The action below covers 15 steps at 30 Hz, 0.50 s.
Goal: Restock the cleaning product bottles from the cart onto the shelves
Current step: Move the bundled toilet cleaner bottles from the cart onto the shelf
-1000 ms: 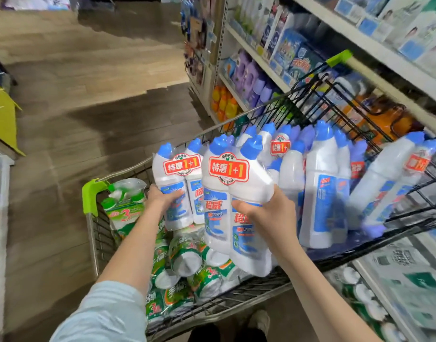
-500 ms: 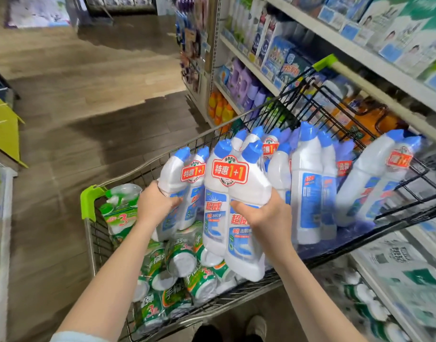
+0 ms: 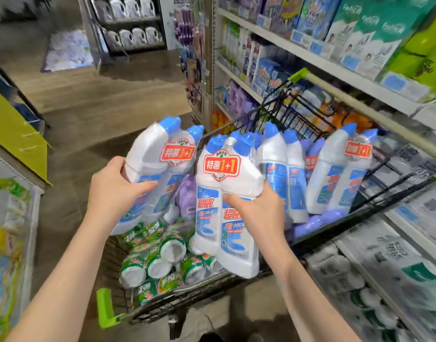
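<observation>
My left hand [image 3: 115, 188] grips a shrink-wrapped twin pack of white bottles with blue caps [image 3: 152, 169], tilted left and raised above the wire cart [image 3: 310, 134]. My right hand [image 3: 256, 213] holds a second twin pack [image 3: 222, 198] upright over the cart's near end; a red "1+1" sticker sits on each pack. More white and blue bottles [image 3: 283, 174] stand in the cart, and another twin pack [image 3: 340, 174] leans at its far right. Green and white packs [image 3: 160, 257] lie in the cart bottom. Stocked shelves [image 3: 310, 58] rise on the right.
A purple bottle [image 3: 187, 198] shows between the two lifted packs. Low shelves with white packaged goods [image 3: 375, 275] run along the right. A display bin [image 3: 12, 218] stands on the left. Wooden floor [image 3: 101, 102] stretches ahead, with a rack of white jugs [image 3: 130, 23] beyond.
Both hands have lifted their twin packs up out of the cart. The left pack has swung up and tilted left. The view has turned up and right toward the shelves.
</observation>
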Available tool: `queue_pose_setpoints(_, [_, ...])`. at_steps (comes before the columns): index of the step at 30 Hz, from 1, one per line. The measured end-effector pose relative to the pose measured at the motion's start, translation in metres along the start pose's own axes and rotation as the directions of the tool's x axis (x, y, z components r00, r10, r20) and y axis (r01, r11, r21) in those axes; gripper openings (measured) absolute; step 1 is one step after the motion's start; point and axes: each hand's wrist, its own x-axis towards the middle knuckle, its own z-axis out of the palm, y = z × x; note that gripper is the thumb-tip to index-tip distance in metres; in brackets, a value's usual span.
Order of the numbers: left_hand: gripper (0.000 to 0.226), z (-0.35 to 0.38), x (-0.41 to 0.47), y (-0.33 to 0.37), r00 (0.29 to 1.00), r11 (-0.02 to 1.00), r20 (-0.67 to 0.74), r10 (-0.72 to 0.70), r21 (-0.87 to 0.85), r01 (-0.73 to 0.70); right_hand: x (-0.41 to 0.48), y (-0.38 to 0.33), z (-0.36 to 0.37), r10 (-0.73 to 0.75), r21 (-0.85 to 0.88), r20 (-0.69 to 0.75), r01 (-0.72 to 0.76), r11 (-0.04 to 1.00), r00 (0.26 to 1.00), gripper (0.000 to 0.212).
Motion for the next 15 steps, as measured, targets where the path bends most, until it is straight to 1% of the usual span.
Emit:
queue_pose_setpoints(2, [0.038, -0.005, -0.018, 0.02, 0.999, 0.998, -0.025, 0.024, -0.057, -0.026, -0.006, 0.001, -0.016, -0.009, 0.013, -0.012, 0.009, 1.0, 1.0, 0.063])
queue_pose_setpoints(4, [0.037, -0.006, -0.036, 0.038, 0.998, 0.992, -0.053, 0.019, -0.126, -0.025, -0.011, 0.002, -0.035, -0.029, 0.024, -0.028, 0.03, 0.999, 0.999, 0.069])
queue_pose_setpoints(7, [0.036, -0.006, -0.061, 0.061, 0.997, 0.98, -0.074, 0.032, -0.193, -0.046, -0.02, 0.009, -0.064, -0.024, 0.042, -0.045, 0.026, 0.999, 0.999, 0.065])
queue_pose_setpoints(11, [0.034, -0.006, -0.094, 0.089, 0.995, 0.961, -0.061, 0.077, -0.26, -0.09, -0.034, 0.023, -0.11, -0.013, 0.093, -0.078, 0.02, 0.995, 0.997, 0.068])
queue_pose_setpoints(13, [0.034, -0.003, -0.109, 0.104, 0.991, 0.952, -0.04, 0.127, -0.276, -0.133, -0.042, 0.031, -0.134, 0.014, 0.141, -0.097, 0.0, 0.99, 0.995, 0.062])
queue_pose_setpoints(15, [0.033, 0.002, -0.124, 0.12, 0.983, 0.939, -0.006, 0.181, -0.297, -0.175, -0.053, 0.041, -0.159, 0.051, 0.212, -0.111, -0.026, 0.977, 0.992, 0.049])
